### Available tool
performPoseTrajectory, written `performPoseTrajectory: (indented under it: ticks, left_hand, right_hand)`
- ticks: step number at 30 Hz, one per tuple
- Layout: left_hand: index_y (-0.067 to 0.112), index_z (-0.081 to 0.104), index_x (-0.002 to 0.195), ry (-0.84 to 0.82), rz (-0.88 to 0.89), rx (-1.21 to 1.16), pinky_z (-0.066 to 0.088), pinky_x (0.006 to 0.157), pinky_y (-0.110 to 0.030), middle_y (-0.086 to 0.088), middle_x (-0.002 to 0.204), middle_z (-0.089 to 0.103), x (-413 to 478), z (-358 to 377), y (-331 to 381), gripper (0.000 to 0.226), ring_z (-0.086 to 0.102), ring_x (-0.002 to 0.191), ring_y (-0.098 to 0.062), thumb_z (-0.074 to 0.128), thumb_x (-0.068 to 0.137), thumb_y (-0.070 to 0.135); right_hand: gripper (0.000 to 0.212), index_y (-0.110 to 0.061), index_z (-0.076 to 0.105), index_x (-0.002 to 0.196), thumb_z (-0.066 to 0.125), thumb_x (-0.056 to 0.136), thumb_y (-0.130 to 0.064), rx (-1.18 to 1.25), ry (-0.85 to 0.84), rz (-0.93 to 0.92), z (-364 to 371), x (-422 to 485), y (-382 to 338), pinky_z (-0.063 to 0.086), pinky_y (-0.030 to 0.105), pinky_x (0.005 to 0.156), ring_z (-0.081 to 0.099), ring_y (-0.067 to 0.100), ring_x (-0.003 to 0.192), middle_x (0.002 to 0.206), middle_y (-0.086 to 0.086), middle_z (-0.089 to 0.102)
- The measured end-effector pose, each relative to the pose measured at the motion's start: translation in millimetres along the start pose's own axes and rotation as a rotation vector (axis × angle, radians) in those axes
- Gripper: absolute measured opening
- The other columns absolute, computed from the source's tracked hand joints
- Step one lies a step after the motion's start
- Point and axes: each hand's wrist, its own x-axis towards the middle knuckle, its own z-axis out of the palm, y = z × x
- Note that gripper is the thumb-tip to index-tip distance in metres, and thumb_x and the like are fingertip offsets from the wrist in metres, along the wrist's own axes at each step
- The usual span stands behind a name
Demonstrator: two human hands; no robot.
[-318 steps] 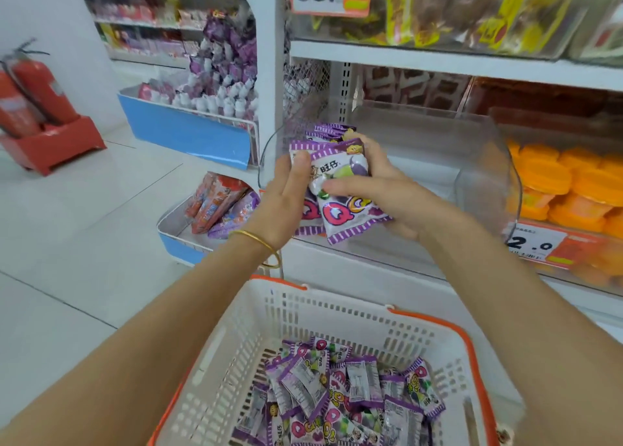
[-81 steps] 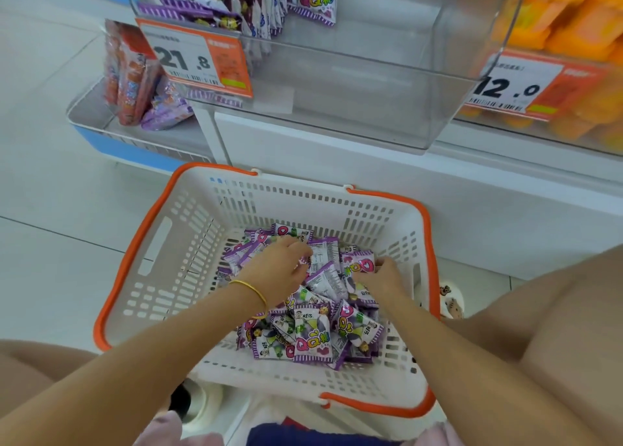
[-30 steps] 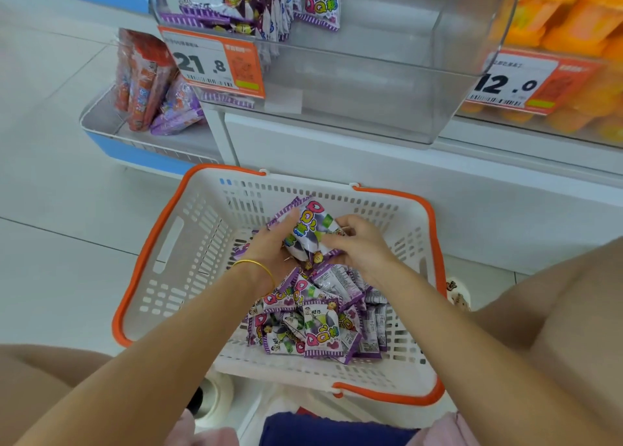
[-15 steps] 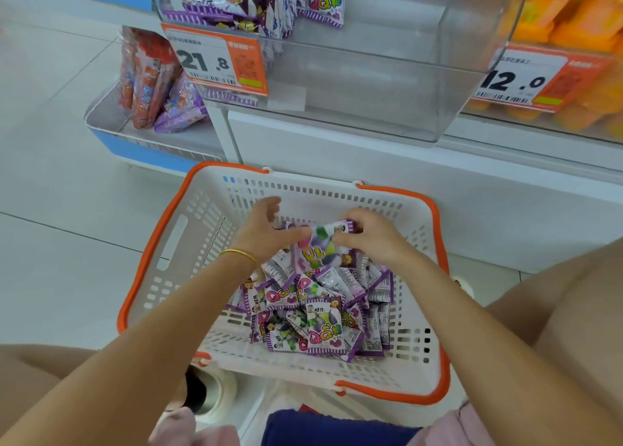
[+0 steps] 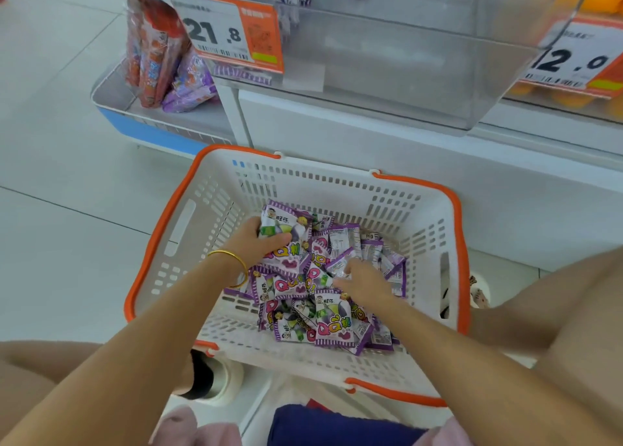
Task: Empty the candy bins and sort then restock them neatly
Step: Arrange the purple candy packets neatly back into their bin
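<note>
Packets [image 5: 332,324] crowd basket [image 5: 215,209] centre; left hand [image 5: 256,243] grips some, right hand [image 5: 365,282] unclear.

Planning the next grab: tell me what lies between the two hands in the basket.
Head view: only purple candy packets, piled loosely, fill the stretch between the left hand and the right hand.

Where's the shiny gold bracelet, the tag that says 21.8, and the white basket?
gold bracelet [image 5: 236,257]: head view, on the band at the wrist.
21.8 tag [image 5: 212,32]: head view, on its white part, at the digits.
white basket [image 5: 323,167]: head view, on its far wall.
</note>
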Motion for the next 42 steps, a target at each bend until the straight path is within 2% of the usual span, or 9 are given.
performPoseTrajectory:
  ticks: [10, 13, 15, 20, 24, 27, 32, 35, 42]
  left_hand:
    - [0.014, 0.056, 0.1, 0.116, -0.047, -0.169, 0.048, 0.072, -0.032, -0.007, 0.087, 0.062, -0.4, -8.9, -14.4, 0.023, 0.056, 0.073, -0.018, 0.066, 0.087, 0.031]
    - [0.011, 0.057, 0.112, 0.154, -0.044, -0.184, 0.05, 0.086, -0.045, -0.011, 0.098, 0.067, -1.5, -12.8, -10.8, 0.038, 0.062, 0.081, -0.024, 0.068, 0.085, 0.034]
    - [0.009, 0.056, 0.109, 0.17, -0.03, -0.175, 0.049, 0.077, -0.04, -0.01, 0.091, 0.064, -5.5, -13.6, -0.1, 0.034, 0.056, 0.073, -0.02, 0.066, 0.087, 0.032]
    - [0.012, 0.053, 0.094, 0.188, 0.072, -0.109, 0.037, 0.06, -0.024, -0.007, 0.08, 0.054, -22.9, -21.8, 42.4, 0.016, 0.044, 0.064, -0.016, 0.062, 0.09, 0.024]
    - [0.008, 0.05, 0.098, 0.206, 0.119, -0.038, 0.036, 0.055, -0.02, -0.005, 0.077, 0.051, -35.4, -33.8, 67.0, 0.026, 0.044, 0.063, -0.015, 0.062, 0.09, 0.03]
    - [0.01, 0.046, 0.089, 0.218, 0.118, -0.023, 0.031, 0.046, -0.014, 0.0, 0.067, 0.045, -48.6, -40.9, 77.6, 0.028, 0.04, 0.056, -0.012, 0.063, 0.089, 0.033]
    - [0.015, 0.052, 0.121, 0.088, 0.062, -0.313, 0.058, 0.066, -0.05, -0.018, 0.112, 0.062, -61.6, -40.0, 83.7, 0.074, 0.065, 0.095, -0.037, 0.073, 0.064, 0.058]
    - [0.017, 0.048, 0.126, 0.013, 0.026, -0.45, 0.058, 0.068, -0.053, -0.015, 0.123, 0.058, -61.2, -36.2, 86.8, 0.054, 0.063, 0.103, -0.035, 0.065, 0.084, 0.046]
    - [0.02, 0.05, 0.131, -0.118, -0.027, -0.44, 0.051, 0.09, -0.051, -0.013, 0.131, 0.057, -64.1, -26.2, 92.9, 0.085, 0.059, 0.114, -0.033, 0.047, 0.068, 0.077]
  right_hand:
    - [0.049, -0.003, 0.046, 0.129, 0.066, 0.089, -0.023, 0.125, -0.035, 0.113, 28.8, -1.7, 9.0, 0.044, 0.039, 0.096, 0.055, 0.029, 0.113, 0.126, 0.015, 0.055]
    - [0.014, -0.011, 0.053, 0.09, 0.064, 0.089, -0.019, 0.157, -0.011, 0.083, -0.9, -1.1, 13.7, 0.042, 0.031, 0.07, 0.055, 0.02, 0.078, 0.091, 0.008, 0.055]
    - [0.026, -0.014, 0.044, 0.072, 0.064, 0.089, -0.017, 0.195, -0.003, 0.036, -28.8, -1.1, 12.1, 0.033, 0.028, 0.057, 0.043, 0.014, 0.062, 0.072, 0.002, 0.046]
    - [0.011, -0.009, 0.058, 0.088, 0.067, 0.087, -0.015, 0.245, -0.014, -0.117, -104.1, -22.6, -12.3, 0.041, 0.022, 0.059, 0.054, 0.012, 0.067, 0.076, 0.0, 0.057]
    - [0.019, 0.0, 0.061, 0.108, 0.061, 0.089, -0.006, 0.617, -0.2, -0.227, -157.9, -55.0, -36.4, 0.051, 0.035, 0.08, 0.063, 0.02, 0.083, 0.091, 0.01, 0.068]
    - [0.015, -0.01, 0.063, 0.097, 0.054, 0.089, 0.0, 0.832, -0.285, -0.341, -185.5, -77.3, -57.5, 0.053, 0.025, 0.065, 0.065, 0.013, 0.07, 0.08, 0.005, 0.069]
    - [0.031, -0.002, 0.061, 0.107, 0.062, 0.076, -0.007, 0.886, -0.32, -0.389, -208.4, -91.8, -74.3, 0.057, 0.031, 0.072, 0.068, 0.022, 0.077, 0.097, 0.015, 0.069]
    - [0.016, -0.003, 0.063, 0.096, 0.059, 0.081, -0.004, 0.844, -0.311, -0.398, -213.4, -96.8, -76.7, 0.058, 0.025, 0.064, 0.069, 0.017, 0.068, 0.086, 0.013, 0.071]
    - [0.015, -0.008, 0.061, 0.097, 0.058, 0.088, 0.003, 0.794, -0.04, -0.49, -194.4, -87.5, -93.4, 0.055, 0.021, 0.066, 0.068, 0.009, 0.067, 0.087, 0.01, 0.069]
